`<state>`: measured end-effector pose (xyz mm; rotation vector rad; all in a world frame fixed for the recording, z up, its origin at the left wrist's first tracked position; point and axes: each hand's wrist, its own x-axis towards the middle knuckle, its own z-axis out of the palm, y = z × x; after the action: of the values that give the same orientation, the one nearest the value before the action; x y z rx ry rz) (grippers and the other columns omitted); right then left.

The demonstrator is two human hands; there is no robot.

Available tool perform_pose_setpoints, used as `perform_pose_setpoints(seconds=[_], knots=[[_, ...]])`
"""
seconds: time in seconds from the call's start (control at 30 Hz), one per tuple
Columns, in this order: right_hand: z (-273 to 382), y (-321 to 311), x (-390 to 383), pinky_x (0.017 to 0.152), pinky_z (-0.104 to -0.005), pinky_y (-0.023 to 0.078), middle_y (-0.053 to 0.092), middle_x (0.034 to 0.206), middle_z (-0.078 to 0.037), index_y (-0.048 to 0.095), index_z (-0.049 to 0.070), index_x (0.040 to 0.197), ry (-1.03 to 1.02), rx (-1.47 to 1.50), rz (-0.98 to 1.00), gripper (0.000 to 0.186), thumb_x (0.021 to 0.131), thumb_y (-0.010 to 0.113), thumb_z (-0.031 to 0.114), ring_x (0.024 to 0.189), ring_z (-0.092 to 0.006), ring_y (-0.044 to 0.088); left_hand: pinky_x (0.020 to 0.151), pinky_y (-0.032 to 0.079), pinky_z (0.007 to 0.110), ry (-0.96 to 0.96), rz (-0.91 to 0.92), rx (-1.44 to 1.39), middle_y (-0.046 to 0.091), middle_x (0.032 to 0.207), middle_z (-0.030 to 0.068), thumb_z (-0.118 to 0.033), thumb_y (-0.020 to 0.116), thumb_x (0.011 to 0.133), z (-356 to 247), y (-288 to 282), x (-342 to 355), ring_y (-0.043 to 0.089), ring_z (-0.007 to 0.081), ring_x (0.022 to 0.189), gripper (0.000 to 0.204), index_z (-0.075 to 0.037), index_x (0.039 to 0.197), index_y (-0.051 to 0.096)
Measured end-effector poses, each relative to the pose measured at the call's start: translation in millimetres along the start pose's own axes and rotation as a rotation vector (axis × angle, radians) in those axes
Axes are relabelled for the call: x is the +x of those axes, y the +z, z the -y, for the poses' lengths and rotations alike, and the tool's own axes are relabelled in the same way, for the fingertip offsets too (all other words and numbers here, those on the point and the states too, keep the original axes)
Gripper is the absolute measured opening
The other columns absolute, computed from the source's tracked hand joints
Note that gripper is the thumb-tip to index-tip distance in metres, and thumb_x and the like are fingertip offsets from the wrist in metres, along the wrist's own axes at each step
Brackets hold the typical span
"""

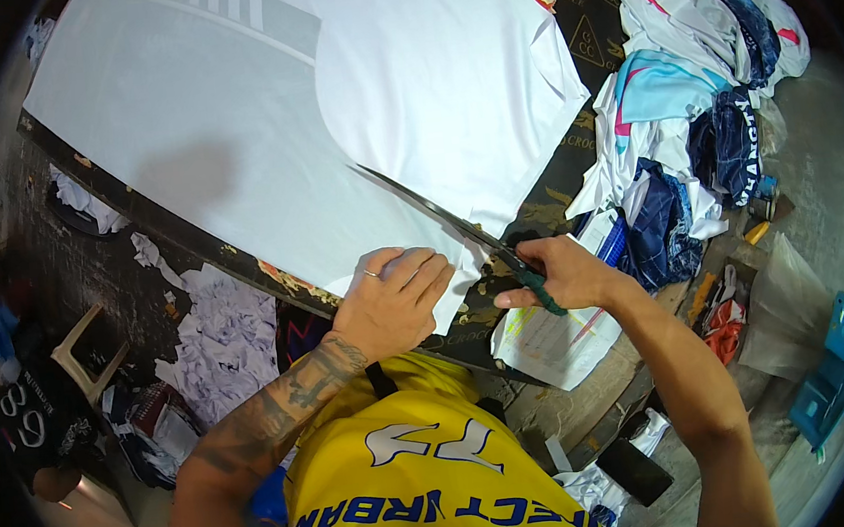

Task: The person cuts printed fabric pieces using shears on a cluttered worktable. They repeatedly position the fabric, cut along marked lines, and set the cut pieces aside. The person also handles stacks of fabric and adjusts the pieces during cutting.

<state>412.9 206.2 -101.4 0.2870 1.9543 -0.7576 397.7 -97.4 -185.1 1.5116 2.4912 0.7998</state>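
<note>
White cloth (426,82) lies spread over the dark table (582,139) in the head view, partly under the left hand (390,301) and stretching beyond both hands toward the table's far side. A pale grey area (178,114) with stripes takes up the left part, meeting plain white along a curved line. At the table's near edge, the left hand rests palm down on the cloth, fingers nearly straight and close together, with nothing visibly gripped. The right hand (568,271), also by the near edge, is closed around the green-wrapped handles of the scissors (427,206). Their long, dark metal end reaches over the cloth toward the table's middle; I cannot tell whether the blades are parted. Below the right hand, a marked white sheet (559,342) lies at the table's near edge. Along the table's right side is a heap of garments (678,90); off its left side lie crumpled white scraps (227,331).
</note>
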Motion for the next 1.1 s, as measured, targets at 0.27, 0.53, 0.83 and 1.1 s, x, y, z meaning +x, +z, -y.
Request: perform_pose_setpoints(seconds=[0.27,0.53,0.83,1.1], knots=[[46.6,40.6,3.2,0.064,-0.0399,0.044,0.056,0.065,-0.007,0.069,0.0,0.087,0.009,0.098,-0.138,0.07,0.075,0.095,0.063,0.064,-0.021,0.051,0.116,0.039,0.049,-0.06,0.109,-0.254,0.064,0.133,0.0098,-0.016,0.069,0.083,5.6,-31.8,14.8,0.055,0.0272,0.136,0.039,-0.004,0.12,0.068],[121.7,83.4,7.1,0.073,-0.0423,0.054,0.067,0.074,-0.016,0.071,-0.001,0.093,0.197,0.36,-0.19,0.075,0.075,0.09,0.07,0.074,-0.0317,0.068,0.112,0.044,0.051,-0.165,0.317,-0.395,0.066,0.119,0.011,-0.004,0.068,0.081,123.1,-138.9,-24.1,0.058,0.0313,0.128,0.022,-0.001,0.102,0.07],[201.1,113.6,47.9,0.069,-0.0389,0.053,0.068,0.073,-0.013,0.073,-0.002,0.09,0.272,0.687,-0.303,0.078,0.075,0.089,0.072,0.069,-0.0272,0.065,0.115,0.041,0.051,0.102,0.581,-0.614,0.063,0.132,0.0098,-0.004,0.069,0.083,180.6,-140.6,-19.5,0.051,0.0305,0.139,0.017,-0.002,0.1,0.07],[241.9,85.7,72.2,0.069,-0.0361,0.054,0.072,0.077,-0.013,0.075,-0.002,0.092,0.265,0.88,-0.362,0.072,0.077,0.091,0.067,0.071,-0.0198,0.067,0.115,0.042,0.051,0.107,0.634,-0.655,0.063,0.135,0.0133,-0.003,0.065,0.084,192.2,-136.8,-21.0,0.052,0.0322,0.138,0.025,-0.003,0.108,0.074]])
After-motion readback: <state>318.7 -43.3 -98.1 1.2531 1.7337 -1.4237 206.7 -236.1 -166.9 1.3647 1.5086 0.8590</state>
